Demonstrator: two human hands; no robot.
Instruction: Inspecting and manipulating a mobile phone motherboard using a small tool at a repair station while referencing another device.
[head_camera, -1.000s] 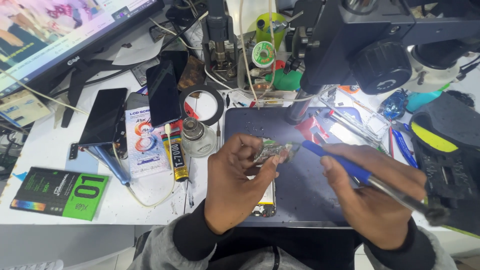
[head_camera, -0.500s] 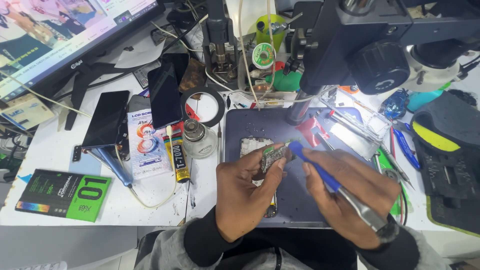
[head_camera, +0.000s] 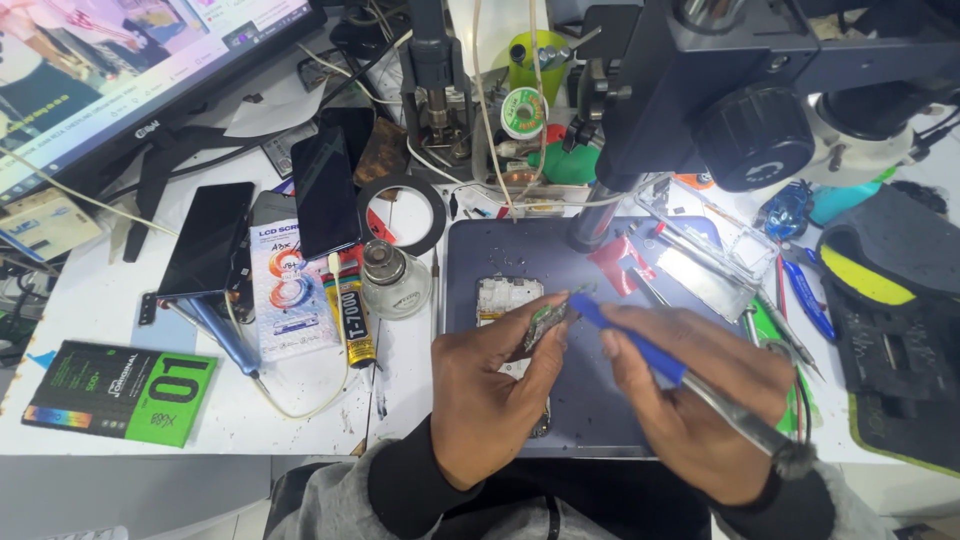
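Pinching a small circuit board (head_camera: 547, 322) between thumb and fingers, left hand (head_camera: 490, 400) holds it just above the dark mat (head_camera: 600, 400) on the worktop (head_camera: 80, 330). Right hand (head_camera: 700, 400) has its grip clenched on a blue-handled tool (head_camera: 650, 355), tip touching the board. An opened phone frame (head_camera: 505, 300) lies on the mat, partly under the left hand. A small glass jar (head_camera: 392, 282) stands just left of the mat.
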